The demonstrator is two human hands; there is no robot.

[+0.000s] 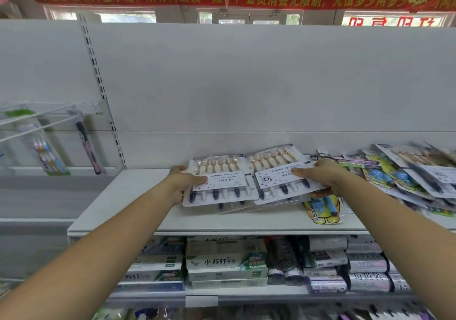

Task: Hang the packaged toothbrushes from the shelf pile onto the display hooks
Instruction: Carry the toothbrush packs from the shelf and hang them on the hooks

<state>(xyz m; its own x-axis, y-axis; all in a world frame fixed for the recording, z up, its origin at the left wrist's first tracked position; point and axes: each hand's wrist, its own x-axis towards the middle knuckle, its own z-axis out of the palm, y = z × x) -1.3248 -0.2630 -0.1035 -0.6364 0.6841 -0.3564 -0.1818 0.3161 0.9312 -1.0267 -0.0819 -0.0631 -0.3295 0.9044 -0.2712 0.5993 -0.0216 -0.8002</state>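
White shelf (128, 203): hands (182, 183) (320, 179) grip glossy blister packs (222, 183) (274, 180), prob. plastic.

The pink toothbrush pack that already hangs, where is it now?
In the head view the pink toothbrush pack hangs at the far left from a white wire hook, beside the slotted upright, left of the left hand.

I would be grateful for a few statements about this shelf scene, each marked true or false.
1. The left hand grips the left pack. True.
2. The right hand is empty. False: it grips the right pack.
3. Both packs hang on hooks. False: both are down at the shelf, in the hands.
4. The hooks at far left carry toothbrushes. True.
5. Toothpaste boxes sit below the shelf. True.
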